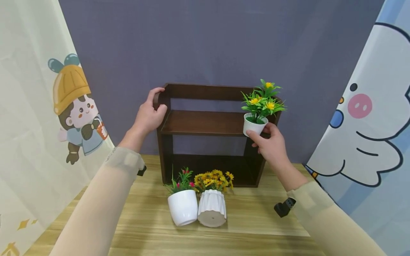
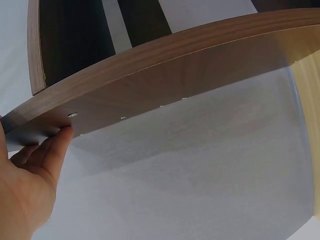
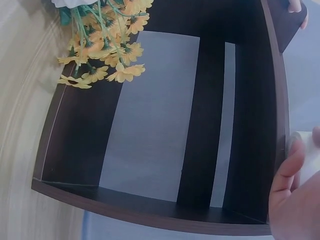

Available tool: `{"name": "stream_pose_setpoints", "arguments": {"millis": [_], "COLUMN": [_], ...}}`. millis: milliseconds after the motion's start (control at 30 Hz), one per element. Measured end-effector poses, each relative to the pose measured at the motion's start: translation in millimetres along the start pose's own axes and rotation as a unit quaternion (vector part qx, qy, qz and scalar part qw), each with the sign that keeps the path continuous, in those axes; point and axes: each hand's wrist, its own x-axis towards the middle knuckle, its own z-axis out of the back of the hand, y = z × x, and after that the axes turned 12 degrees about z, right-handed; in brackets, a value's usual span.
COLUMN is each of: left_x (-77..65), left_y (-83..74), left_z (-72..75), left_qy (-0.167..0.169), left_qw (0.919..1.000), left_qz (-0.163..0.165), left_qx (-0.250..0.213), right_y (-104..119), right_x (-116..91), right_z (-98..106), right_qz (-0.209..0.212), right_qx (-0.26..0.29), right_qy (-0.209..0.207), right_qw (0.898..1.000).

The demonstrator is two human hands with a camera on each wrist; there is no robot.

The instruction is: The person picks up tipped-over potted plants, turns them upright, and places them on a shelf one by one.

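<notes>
Right grip (image 1: 273, 145) pinches the little white pot (image 1: 252, 126), left grip (image 1: 148, 116) holds the shelf (image 1: 205, 123), so I'd keep everything level tbh.

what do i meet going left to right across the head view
cartoon figure in a yellow hat → left hand → smooth white pot with reddish flowers → ribbed white pot with yellow flowers → small white pot with yellow flowers → white cartoon character with a pink snout

The left hand (image 2: 30, 185) holds the edge of a brown wooden shelf (image 2: 150, 82), one fingertip (image 2: 65, 133) just beside a metal screw head (image 2: 73, 115).
</notes>
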Motion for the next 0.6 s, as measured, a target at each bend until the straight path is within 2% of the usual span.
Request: {"name": "stream_pose_setpoints", "arguments": {"millis": [33,200,433,600], "left_x": [-5.9,-11.0,-9.1,-9.0], "left_y": [-6.4,-9.8,-9.7,-9.2], "left_z": [1.5,1.8,0.7,-0.2], "left_qy": [-0.006,-0.017,-0.020,-0.023], "left_qw": [0.9999,0.9996,0.9994,0.9995], "left_qz": [0.005,0.011,0.007,0.009], "left_qx": [0.009,0.022,0.026,0.021], "right_y": [-0.3,1.5,1.9,0.2], "right_x": [0.5,2.5,6.2,8.3], "right_z": [-0.8,-3.0,-4.1,-7.7], "right_qz": [0.000,-0.006,-0.017,-0.020], "right_qx": [0.000,0.001,0.005,-0.014], "right_qy": [0.000,0.001,0.001,0.001], "right_qw": [1.000,1.000,1.000,1.000]}}
